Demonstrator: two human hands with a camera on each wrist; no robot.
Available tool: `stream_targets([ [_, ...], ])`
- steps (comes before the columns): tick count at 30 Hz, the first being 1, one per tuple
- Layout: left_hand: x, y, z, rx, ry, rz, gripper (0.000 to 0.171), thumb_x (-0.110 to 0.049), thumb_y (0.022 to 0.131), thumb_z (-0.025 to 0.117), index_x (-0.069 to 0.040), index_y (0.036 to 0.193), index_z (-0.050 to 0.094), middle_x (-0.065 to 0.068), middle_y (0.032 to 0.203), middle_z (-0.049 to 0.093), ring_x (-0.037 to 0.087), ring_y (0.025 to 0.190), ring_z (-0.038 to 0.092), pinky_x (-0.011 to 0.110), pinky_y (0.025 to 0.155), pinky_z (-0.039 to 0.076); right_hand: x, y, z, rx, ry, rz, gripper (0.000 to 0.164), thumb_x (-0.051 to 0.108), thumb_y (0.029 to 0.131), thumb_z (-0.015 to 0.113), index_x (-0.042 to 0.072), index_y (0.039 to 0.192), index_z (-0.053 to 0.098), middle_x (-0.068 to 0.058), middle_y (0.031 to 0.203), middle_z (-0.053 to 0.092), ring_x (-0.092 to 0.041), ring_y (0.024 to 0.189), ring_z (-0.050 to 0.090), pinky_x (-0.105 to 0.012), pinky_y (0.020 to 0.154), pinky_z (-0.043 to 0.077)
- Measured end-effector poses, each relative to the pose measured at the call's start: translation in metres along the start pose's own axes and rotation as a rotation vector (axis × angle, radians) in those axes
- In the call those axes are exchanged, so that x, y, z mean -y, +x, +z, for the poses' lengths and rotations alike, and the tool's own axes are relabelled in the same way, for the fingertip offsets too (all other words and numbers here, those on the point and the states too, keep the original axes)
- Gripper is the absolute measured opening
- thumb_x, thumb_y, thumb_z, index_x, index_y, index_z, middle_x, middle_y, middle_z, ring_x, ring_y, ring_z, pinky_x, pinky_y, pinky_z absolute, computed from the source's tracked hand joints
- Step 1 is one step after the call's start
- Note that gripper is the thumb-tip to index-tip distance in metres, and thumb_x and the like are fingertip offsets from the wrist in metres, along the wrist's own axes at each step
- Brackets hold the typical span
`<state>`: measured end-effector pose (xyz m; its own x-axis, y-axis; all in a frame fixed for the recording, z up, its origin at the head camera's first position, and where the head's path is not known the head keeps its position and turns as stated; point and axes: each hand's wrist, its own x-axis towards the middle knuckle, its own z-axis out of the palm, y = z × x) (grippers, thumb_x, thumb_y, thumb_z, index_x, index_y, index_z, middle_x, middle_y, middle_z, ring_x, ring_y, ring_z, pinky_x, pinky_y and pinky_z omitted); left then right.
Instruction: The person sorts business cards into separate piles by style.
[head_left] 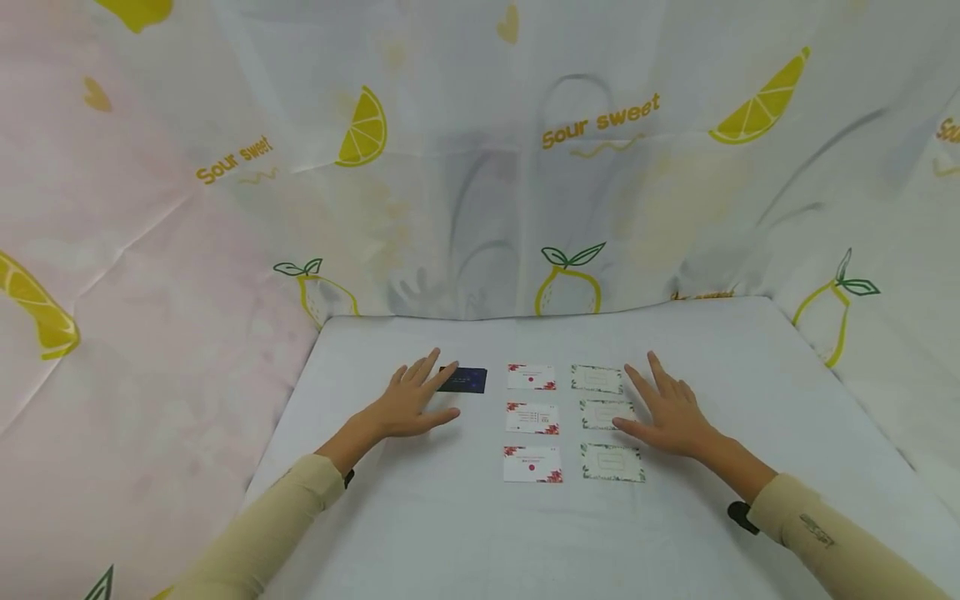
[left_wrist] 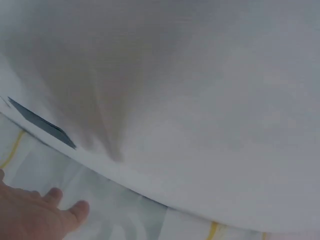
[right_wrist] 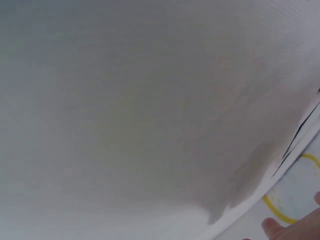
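Observation:
My left hand [head_left: 408,406] is spread with straight fingers beside a stack of dark blue cards [head_left: 467,381], its fingertips overlapping the stack's left end in the head view. My right hand [head_left: 672,414] is spread too, at the right of a column of white cards with green leaf borders; its thumb overlaps the middle leaf card [head_left: 596,413]. Above and below that lie the far leaf card [head_left: 596,379] and the near leaf card [head_left: 611,462]. Between the hands runs a column of white cards with red flowers: far [head_left: 531,377], middle [head_left: 532,418] and near [head_left: 532,464]. Neither hand holds anything.
The cards lie on a white table [head_left: 480,542]. A lemon-print curtain [head_left: 465,208] hangs behind the far edge and along both sides. Dark bands [head_left: 741,517] show at the wrists, below the beige sleeves [head_left: 825,533].

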<state>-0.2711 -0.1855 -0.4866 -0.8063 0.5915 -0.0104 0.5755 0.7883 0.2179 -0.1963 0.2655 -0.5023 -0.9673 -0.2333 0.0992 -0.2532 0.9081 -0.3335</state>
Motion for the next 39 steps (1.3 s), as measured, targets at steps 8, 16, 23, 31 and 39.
stream_targets([
  [8, -0.029, 0.030, 0.010, 0.003, -0.021, 0.151, 0.087, -0.070, 0.089, 0.052, -0.024, 0.158, 0.024, 0.011, 0.164, 0.023, 0.029, 0.149, 0.027, 0.056, 0.116, 0.026, 0.022, 0.023, 0.019, 0.013, 0.070, -0.093, 0.094, 0.057, 0.085, 0.068, 0.011, 0.155, 0.027, -0.025, 0.163, 0.012, -0.048, 0.145, 0.025, -0.070, 0.111, 0.019],
  [16, -0.053, 0.055, 0.017, -0.032, 0.016, 0.285, 0.056, -0.041, 0.096, 0.062, -0.012, 0.143, 0.051, 0.008, 0.146, 0.052, 0.025, 0.135, 0.050, 0.045, 0.108, 0.042, 0.051, 0.041, 0.024, 0.001, 0.070, -0.193, 0.083, 0.045, 0.087, 0.072, 0.009, 0.152, 0.034, -0.022, 0.157, 0.031, -0.041, 0.142, 0.035, -0.070, 0.110, 0.022],
  [23, -0.069, 0.090, 0.009, 0.046, 0.009, 0.171, 0.038, -0.027, 0.094, 0.069, -0.010, 0.128, 0.064, 0.006, 0.132, 0.063, 0.023, 0.125, 0.058, 0.042, 0.105, 0.046, 0.079, 0.069, 0.015, 0.143, 0.010, -0.196, 0.054, 0.030, 0.092, 0.070, 0.006, 0.138, 0.053, -0.015, 0.138, 0.057, -0.036, 0.129, 0.053, -0.056, 0.106, 0.041],
  [31, -0.069, 0.127, 0.014, 0.143, -0.012, 0.032, 0.054, -0.035, 0.087, 0.076, -0.012, 0.133, 0.061, 0.004, 0.132, 0.062, 0.022, 0.124, 0.057, 0.042, 0.105, 0.045, 0.095, 0.111, 0.026, 0.200, 0.082, -0.046, 0.044, 0.017, 0.089, 0.073, 0.000, 0.128, 0.060, -0.017, 0.125, 0.063, -0.034, 0.118, 0.059, -0.051, 0.100, 0.046],
  [39, -0.067, 0.144, 0.021, 0.180, 0.046, -0.014, 0.052, -0.038, 0.084, 0.079, -0.016, 0.129, 0.065, 0.001, 0.124, 0.064, 0.020, 0.116, 0.059, 0.050, 0.101, 0.043, 0.097, 0.133, 0.033, 0.243, 0.055, 0.090, 0.049, 0.021, 0.081, 0.082, 0.000, 0.122, 0.064, -0.015, 0.120, 0.062, -0.033, 0.116, 0.058, -0.052, 0.103, 0.043],
])
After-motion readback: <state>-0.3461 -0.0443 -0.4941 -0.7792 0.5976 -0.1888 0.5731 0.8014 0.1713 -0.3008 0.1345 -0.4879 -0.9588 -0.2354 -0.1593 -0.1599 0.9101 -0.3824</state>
